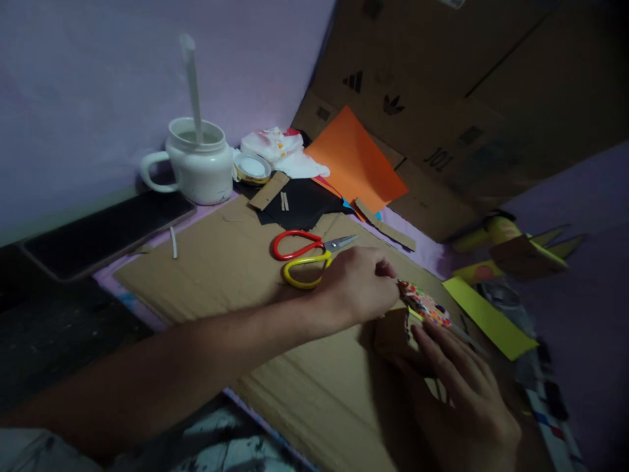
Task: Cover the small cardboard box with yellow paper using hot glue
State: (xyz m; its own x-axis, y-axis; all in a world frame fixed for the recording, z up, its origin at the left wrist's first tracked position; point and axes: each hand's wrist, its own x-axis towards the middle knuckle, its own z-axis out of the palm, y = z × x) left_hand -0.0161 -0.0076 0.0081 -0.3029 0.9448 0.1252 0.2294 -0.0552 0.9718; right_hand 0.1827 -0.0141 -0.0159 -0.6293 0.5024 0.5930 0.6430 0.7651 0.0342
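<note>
My left hand [361, 286] has its fingers pinched together at the near end of a colourful patterned piece [426, 305]; whatever lies between the fingertips is too small to name. My right hand [464, 387] is wrapped round a small brown cardboard piece [393, 333], with its fingertips on the top edge beside a bit of yellow. The underside of this cardboard piece is in shadow. Scissors [319, 252] with one red and one yellow handle lie just beyond my left wrist, touching nothing in my hands.
A flat cardboard sheet [206, 275] covers the work surface. Behind it stand a white mug [204, 167] with a stick, a lid [252, 166], black paper [299, 200] and orange paper [361, 160]. A dark phone-like slab [108, 229] lies left, a yellow-green strip [491, 318] right.
</note>
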